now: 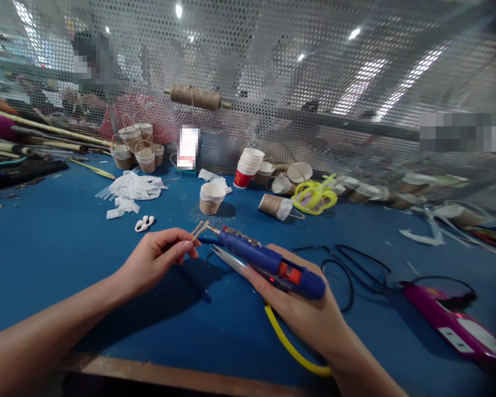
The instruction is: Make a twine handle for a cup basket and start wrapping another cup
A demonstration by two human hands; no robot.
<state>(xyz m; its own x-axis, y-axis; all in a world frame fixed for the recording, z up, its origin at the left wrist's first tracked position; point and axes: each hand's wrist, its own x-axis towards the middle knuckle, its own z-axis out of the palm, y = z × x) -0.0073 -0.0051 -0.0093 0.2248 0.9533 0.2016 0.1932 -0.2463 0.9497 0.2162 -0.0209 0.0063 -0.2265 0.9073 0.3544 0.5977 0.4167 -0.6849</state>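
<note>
I pinch a short piece of twine (197, 231) between the thumb and fingers of my left hand (159, 253), nearly closed, above the blue tabletop (49, 237). My right hand (303, 320) is wrapped around a blue glue gun (252, 249), its nozzle at the twine's far end; I cannot tell if they touch. Pointed metal blades (230, 261) show beneath the gun. Beyond my hands, 1 small brown cup (211, 203) stands upright and 1 brown-wrapped cup (271, 205) lies sideways.
</note>
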